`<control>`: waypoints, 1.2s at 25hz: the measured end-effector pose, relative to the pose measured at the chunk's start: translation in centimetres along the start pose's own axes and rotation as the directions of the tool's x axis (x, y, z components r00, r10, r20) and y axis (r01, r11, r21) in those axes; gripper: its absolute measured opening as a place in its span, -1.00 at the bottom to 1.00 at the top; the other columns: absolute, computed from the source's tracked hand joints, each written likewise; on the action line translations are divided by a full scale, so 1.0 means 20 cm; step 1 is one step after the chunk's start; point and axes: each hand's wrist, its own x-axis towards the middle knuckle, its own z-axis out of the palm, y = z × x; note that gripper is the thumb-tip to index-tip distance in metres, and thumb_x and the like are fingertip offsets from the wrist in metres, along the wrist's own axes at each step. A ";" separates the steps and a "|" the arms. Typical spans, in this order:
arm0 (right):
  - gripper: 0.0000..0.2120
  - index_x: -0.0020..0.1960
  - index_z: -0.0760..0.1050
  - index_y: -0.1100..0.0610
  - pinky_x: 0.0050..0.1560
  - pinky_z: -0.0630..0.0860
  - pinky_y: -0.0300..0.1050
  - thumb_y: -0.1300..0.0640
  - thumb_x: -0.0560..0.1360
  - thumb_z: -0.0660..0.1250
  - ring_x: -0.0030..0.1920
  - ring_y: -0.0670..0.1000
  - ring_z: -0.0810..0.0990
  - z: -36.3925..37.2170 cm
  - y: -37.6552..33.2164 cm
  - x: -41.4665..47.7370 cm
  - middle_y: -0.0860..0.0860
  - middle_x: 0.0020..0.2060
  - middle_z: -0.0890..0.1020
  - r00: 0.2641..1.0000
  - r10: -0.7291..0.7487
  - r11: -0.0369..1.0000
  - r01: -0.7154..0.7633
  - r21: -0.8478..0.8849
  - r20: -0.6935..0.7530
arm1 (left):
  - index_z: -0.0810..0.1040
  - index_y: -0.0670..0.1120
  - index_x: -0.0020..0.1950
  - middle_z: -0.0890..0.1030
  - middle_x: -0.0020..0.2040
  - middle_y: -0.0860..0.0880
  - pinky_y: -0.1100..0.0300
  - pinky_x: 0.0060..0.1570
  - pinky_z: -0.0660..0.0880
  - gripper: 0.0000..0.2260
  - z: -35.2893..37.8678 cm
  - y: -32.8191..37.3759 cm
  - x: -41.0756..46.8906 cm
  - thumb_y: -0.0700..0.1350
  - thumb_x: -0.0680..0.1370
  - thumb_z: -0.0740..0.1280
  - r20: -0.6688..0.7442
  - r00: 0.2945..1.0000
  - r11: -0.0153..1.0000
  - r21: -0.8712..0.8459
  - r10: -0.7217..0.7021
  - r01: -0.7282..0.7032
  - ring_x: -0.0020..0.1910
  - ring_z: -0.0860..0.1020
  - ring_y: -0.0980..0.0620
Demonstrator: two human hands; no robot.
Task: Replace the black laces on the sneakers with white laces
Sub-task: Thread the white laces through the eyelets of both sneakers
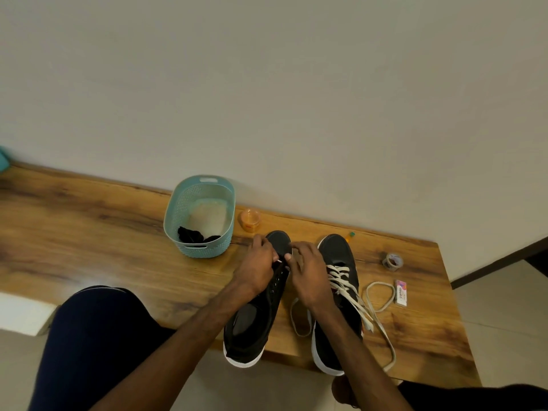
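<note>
Left hand pinches lace tip; right hand grips sneaker.

The left hand and right hand hide the far eyelets of the left sneaker. A teal object is cut off at the left edge.

You are wearing dark navy trousers, the smooth cloth showing plain over your left knee and again as a darker strip at the lower right edge, while your forearms, your left hand and your right hand are showing bare.
</note>
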 end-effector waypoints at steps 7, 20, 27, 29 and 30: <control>-0.89 -0.03 0.67 0.10 -0.17 0.49 -0.31 0.10 0.55 0.40 -0.20 -0.18 0.61 0.11 -0.06 0.04 -0.10 -0.23 0.67 0.996 0.077 0.968 -0.086 0.237 0.044 | 0.51 -0.17 0.12 0.37 0.20 -0.09 0.30 0.09 0.33 -0.87 -0.07 -0.05 -0.03 -0.19 0.66 0.19 -0.036 0.994 0.962 -0.256 -0.103 0.091 0.03 0.45 0.05; -0.87 0.03 0.71 0.12 0.03 0.60 -0.16 0.21 0.50 0.44 -0.09 -0.13 0.66 0.13 -0.06 0.09 -0.03 -0.10 0.73 0.970 0.234 0.938 -0.241 0.248 0.058 | 0.61 -0.11 0.01 0.65 -0.04 -0.06 0.12 -0.03 0.56 -0.75 -0.08 -0.09 -0.04 0.02 0.44 0.45 0.004 0.965 0.955 -0.145 -0.261 0.259 -0.05 0.61 -0.03; -0.79 -0.07 0.58 0.17 -0.15 0.60 -0.15 0.30 0.36 0.55 -0.23 -0.04 0.67 0.19 -0.13 0.09 0.01 -0.30 0.68 0.953 0.298 0.902 -0.298 0.314 0.049 | 0.73 -0.04 0.00 0.72 -0.11 -0.02 0.00 -0.03 0.61 -0.78 -0.11 -0.19 -0.05 -0.18 0.50 0.29 0.053 0.961 0.870 -0.413 -0.272 0.270 -0.11 0.66 -0.02; -0.78 -0.12 0.56 0.14 -0.13 0.63 -0.06 0.29 0.35 0.57 -0.24 0.00 0.67 0.21 -0.12 0.09 0.01 -0.33 0.67 0.947 0.319 0.892 -0.308 0.330 0.020 | 0.73 -0.04 0.00 0.72 -0.12 -0.03 -0.03 -0.04 0.62 -0.77 -0.11 -0.20 -0.04 -0.19 0.50 0.28 0.071 0.962 0.854 -0.445 -0.265 0.269 -0.11 0.67 -0.02; -0.77 -0.14 0.55 0.12 -0.13 0.62 -0.04 0.28 0.34 0.57 -0.24 0.01 0.67 0.21 -0.13 0.09 0.00 -0.33 0.67 0.946 0.325 0.892 -0.311 0.328 0.012 | 0.73 -0.05 -0.01 0.72 -0.14 -0.03 -0.05 -0.05 0.62 -0.77 -0.11 -0.20 -0.04 -0.17 0.50 0.28 0.078 0.962 0.852 -0.451 -0.260 0.267 -0.12 0.67 -0.03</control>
